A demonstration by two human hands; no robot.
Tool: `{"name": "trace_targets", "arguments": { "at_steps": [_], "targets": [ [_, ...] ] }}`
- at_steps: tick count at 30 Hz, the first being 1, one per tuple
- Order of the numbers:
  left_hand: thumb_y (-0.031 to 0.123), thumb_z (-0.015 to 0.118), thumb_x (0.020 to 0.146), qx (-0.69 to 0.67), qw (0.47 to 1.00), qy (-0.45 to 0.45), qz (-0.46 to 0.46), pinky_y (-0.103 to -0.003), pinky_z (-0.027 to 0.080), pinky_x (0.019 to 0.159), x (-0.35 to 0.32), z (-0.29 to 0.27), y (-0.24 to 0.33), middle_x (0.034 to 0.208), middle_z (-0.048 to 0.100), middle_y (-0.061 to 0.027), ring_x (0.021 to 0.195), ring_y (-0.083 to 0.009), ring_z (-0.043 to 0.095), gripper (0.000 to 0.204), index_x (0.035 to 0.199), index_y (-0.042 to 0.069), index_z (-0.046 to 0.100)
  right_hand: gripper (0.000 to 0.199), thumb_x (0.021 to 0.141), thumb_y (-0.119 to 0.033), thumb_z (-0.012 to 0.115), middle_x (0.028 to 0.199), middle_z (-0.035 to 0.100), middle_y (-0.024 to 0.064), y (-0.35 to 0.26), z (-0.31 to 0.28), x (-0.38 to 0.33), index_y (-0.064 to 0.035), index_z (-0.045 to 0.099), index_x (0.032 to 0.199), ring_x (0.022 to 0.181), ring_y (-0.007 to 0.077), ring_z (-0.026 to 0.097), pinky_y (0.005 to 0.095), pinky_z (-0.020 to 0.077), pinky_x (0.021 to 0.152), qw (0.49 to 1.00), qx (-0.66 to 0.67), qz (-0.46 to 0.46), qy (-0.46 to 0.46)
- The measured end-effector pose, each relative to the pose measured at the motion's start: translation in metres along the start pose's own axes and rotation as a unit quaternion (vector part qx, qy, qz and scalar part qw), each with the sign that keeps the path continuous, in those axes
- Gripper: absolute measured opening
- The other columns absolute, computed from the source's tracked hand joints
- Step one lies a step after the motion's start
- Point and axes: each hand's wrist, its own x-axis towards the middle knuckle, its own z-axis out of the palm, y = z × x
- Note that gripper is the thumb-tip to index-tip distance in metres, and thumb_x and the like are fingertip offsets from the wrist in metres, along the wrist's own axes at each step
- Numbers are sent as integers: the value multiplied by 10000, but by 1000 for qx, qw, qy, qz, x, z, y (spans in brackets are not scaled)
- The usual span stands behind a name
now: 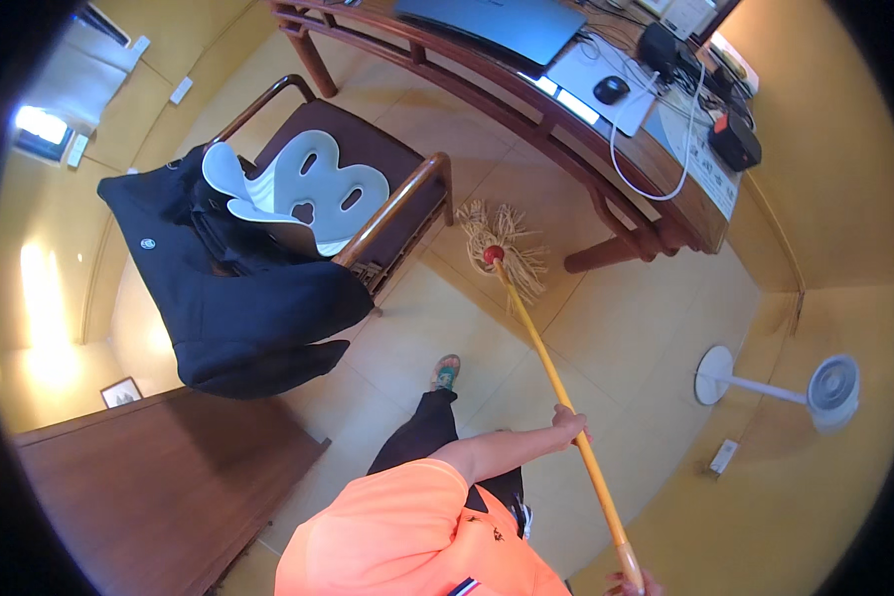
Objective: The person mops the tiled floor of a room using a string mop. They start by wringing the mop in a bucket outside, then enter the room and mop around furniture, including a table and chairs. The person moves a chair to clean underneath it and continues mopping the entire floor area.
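A string mop (541,338) with a long yellow wooden handle slants across the middle of the view. Its pale strands spread over the floor tiles from a red collar, between a chair and a desk leg. My left hand (569,425) reaches across my body and is wrapped round the handle below its middle. At the lower edge my right hand (638,584) grips the handle near its top end; part of that hand is cut off by the frame.
A wooden armchair (407,204) with a grey-white cushion (343,184) and a dark jacket (248,308) stands left of the mop. Ahead is a desk (656,214) with a laptop (497,25), mouse (611,90) and cables. A white pedestal fan (765,387) stands right; a brown cabinet (159,477) lower left.
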Motion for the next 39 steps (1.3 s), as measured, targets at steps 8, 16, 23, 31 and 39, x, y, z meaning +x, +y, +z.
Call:
{"name": "trace_targets", "arguments": {
  "at_steps": [8,16,23,31,39],
  "targets": [
    [142,515,794,353,906,-3,232,-425,488,734,11,-82,102,1028,553,-189,870,-346,571,393,1154,24,411,377,731,-169,643,817,596,114,72,-4,124,13,524,1038,724,215,558,344,471,597,910,-407,77,8],
    [30,572,678,403,543,449,584,-430,331,975,-94,-258,288,1211,426,-191,1159,-352,395,490,1156,6,468,85,706,-50,539,504,475,30,-43,53,454,-21,459,697,392,113,479,278,372,331,836,-513,-170,-94],
    [124,681,672,529,537,507,418,-410,342,947,-92,-358,289,1195,440,-189,1120,-320,429,658,1234,-44,382,129,730,-88,549,521,467,50,-145,258,701,9,482,784,418,150,483,315,373,370,848,-444,-238,-166],
    [351,653,737,584,558,503,308,-351,462,516,-60,-380,329,718,501,-99,634,-252,554,506,1115,42,519,257,846,-278,539,449,415,-2,-224,528,801,-67,442,735,327,114,425,278,328,292,872,-364,-201,-259],
    [353,658,725,610,553,480,303,-322,427,491,-56,-381,344,685,455,-93,590,-228,498,541,1086,-26,525,359,817,-343,536,722,603,205,-232,657,946,16,528,839,649,331,623,431,491,568,718,-514,-470,0]
  ]
}}
